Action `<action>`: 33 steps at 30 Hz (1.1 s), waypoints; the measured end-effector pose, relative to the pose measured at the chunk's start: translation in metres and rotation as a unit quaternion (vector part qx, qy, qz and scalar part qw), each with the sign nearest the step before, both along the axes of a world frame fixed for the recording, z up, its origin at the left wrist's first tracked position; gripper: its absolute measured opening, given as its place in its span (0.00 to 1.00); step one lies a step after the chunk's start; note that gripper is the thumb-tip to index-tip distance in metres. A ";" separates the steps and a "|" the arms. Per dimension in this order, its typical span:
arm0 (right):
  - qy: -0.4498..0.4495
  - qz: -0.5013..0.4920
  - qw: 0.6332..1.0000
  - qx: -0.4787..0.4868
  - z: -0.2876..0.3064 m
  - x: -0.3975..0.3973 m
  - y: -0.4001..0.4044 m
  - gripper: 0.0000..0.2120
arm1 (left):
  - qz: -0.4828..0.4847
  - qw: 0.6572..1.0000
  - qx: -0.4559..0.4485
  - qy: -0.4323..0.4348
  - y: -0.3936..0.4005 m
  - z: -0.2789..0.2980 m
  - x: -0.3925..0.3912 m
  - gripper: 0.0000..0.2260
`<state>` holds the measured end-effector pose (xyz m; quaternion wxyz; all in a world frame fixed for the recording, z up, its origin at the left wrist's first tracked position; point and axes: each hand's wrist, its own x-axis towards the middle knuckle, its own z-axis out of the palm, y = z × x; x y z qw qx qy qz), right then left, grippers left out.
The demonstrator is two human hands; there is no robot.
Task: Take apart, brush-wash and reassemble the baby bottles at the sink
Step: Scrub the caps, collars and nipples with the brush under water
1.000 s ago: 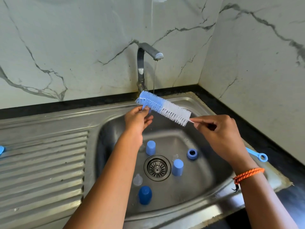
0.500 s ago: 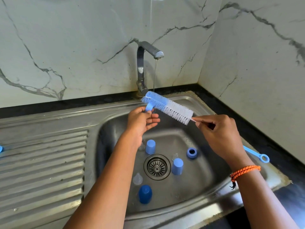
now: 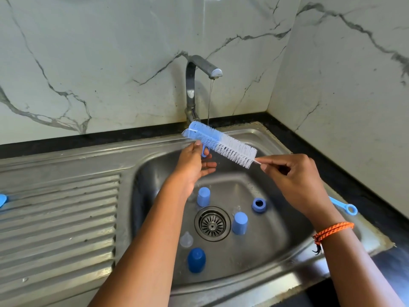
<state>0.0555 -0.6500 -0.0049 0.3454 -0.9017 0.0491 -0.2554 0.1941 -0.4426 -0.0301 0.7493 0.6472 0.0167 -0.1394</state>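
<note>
A bottle brush [image 3: 221, 144] with blue and white bristles lies slanted over the sink basin [image 3: 276, 240], its blue tip under the thin water stream [image 3: 209, 103]. My right hand [image 3: 294, 180] grips its wire stem just behind the white bristles; the blue ring-ended handle [image 3: 350, 209] sticks out past my wrist. My left hand [image 3: 192, 165] pinches a small blue bottle part [image 3: 204, 151] against the underside of the bristles, lower fingers spread. In the basin stand two light blue caps [image 3: 203, 196] [image 3: 239, 223], a dark blue cap [image 3: 196, 260], a blue collar ring [image 3: 258, 204] and a clear nipple [image 3: 186, 239].
The faucet [image 3: 192, 89] rises at the back of the sink, running. The drain [image 3: 212, 223] sits mid-basin. A ribbed draining board [image 3: 59, 218] spreads to the left, with a blue object [image 3: 2, 200] at its far left edge. Marble walls close the back and right.
The brush has shifted slightly up and left, further under the stream. My left hand has opened its lower fingers, and the small blue part shows more between thumb and finger.
</note>
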 end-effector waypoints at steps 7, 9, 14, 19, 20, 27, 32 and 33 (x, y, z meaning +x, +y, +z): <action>-0.001 -0.001 1.000 0.003 0.001 -0.001 0.001 0.11 | 0.001 0.998 0.039 -0.040 0.002 -0.002 0.002 0.12; 0.009 -0.001 1.000 -0.009 0.000 0.000 0.003 0.11 | 0.006 0.998 0.048 -0.047 0.004 -0.003 0.003 0.12; 0.034 -0.072 0.996 -0.041 -0.004 0.002 -0.003 0.11 | 0.019 0.996 0.064 -0.067 0.003 -0.007 0.002 0.16; 0.016 -0.025 0.999 -0.014 -0.001 0.000 -0.002 0.11 | 0.060 0.994 0.067 -0.063 0.008 -0.006 0.007 0.21; 0.019 -0.022 0.999 -0.020 -0.001 0.001 0.000 0.12 | 0.062 0.995 0.063 -0.053 0.009 -0.005 0.007 0.21; 0.060 -0.059 0.994 -0.070 -0.005 0.002 0.005 0.12 | 0.070 0.996 -0.041 0.038 0.005 0.001 0.004 0.14; 0.036 -0.051 0.998 -0.024 -0.002 0.001 0.004 0.11 | 0.066 0.989 -0.112 0.078 0.010 -0.002 0.009 0.10; 0.030 -0.045 0.998 -0.018 -0.001 0.000 0.004 0.11 | 0.066 0.989 -0.107 0.077 0.009 -0.002 0.011 0.11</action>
